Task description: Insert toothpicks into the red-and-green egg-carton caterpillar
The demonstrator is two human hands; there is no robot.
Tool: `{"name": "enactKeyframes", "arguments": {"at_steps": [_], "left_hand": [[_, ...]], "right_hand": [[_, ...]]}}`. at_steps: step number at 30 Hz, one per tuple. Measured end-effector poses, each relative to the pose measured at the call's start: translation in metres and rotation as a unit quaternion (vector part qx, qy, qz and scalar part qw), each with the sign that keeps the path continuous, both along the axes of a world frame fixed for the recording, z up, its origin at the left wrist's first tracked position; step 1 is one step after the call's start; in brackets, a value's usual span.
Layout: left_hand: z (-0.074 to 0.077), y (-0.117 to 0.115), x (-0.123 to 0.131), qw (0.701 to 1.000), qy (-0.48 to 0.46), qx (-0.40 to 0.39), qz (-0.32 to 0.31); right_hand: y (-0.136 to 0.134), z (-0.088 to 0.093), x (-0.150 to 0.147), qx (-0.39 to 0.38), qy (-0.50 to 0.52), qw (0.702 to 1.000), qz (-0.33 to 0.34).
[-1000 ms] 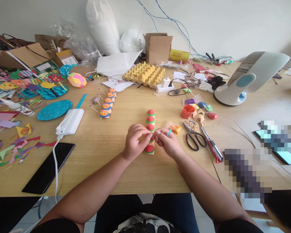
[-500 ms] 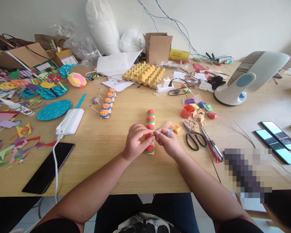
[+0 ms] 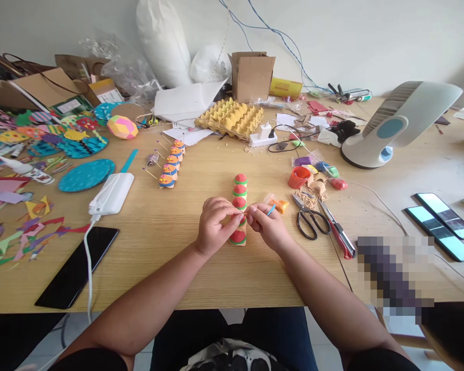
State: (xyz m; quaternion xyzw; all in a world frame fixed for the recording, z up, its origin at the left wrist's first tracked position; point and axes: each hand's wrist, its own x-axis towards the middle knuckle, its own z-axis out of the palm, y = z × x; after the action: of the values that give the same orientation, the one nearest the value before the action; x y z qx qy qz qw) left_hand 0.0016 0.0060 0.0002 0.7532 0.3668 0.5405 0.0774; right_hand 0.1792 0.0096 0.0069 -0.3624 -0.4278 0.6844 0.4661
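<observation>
My left hand (image 3: 217, 222) and my right hand (image 3: 268, 221) meet fingertip to fingertip above a row of egg-carton cups (image 3: 239, 190) covered in red and green clay. Between the two pinches shows a tiny orange strip (image 3: 245, 214), which looks like modelling clay. A thin blue stick (image 3: 271, 209) pokes out of my closed right hand; the rest of it is hidden by the fingers. Just beyond that hand lies a bag of orange clay (image 3: 281, 205). My hands cover part of the row's middle cups.
Scissors (image 3: 311, 216) and a red utility knife (image 3: 338, 229) lie to the right, near an orange cup (image 3: 299, 177). A finished blue-and-orange carton row (image 3: 171, 165) with pins stands at left. Further out are a white fan (image 3: 394, 126), power bank (image 3: 112, 194) and black tablet (image 3: 77, 268).
The fingertips of my two hands have drawn slightly apart, so a little more of the orange strip shows between them. Everything on the table stays put.
</observation>
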Motion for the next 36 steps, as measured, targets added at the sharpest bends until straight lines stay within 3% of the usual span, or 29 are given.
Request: {"name": "enactKeyframes", "arguments": {"at_steps": [21,30,36], "left_hand": [[-0.0001,-0.0004,0.0021,1.0,-0.008,-0.001,-0.006],[0.0009,0.0004,0.0009,0.996,-0.069,-0.051,-0.003],[-0.0016,0.0011,0.0022,0.998,-0.042,-0.038,-0.038]], "right_hand": [[-0.0004,0.0013,-0.0009,0.013,-0.017,1.0,-0.012],[0.0019,-0.002,0.0009,-0.002,-0.011,1.0,-0.022],[0.0018,0.0028,0.0007,-0.023,0.009,0.999,-0.025]]}}
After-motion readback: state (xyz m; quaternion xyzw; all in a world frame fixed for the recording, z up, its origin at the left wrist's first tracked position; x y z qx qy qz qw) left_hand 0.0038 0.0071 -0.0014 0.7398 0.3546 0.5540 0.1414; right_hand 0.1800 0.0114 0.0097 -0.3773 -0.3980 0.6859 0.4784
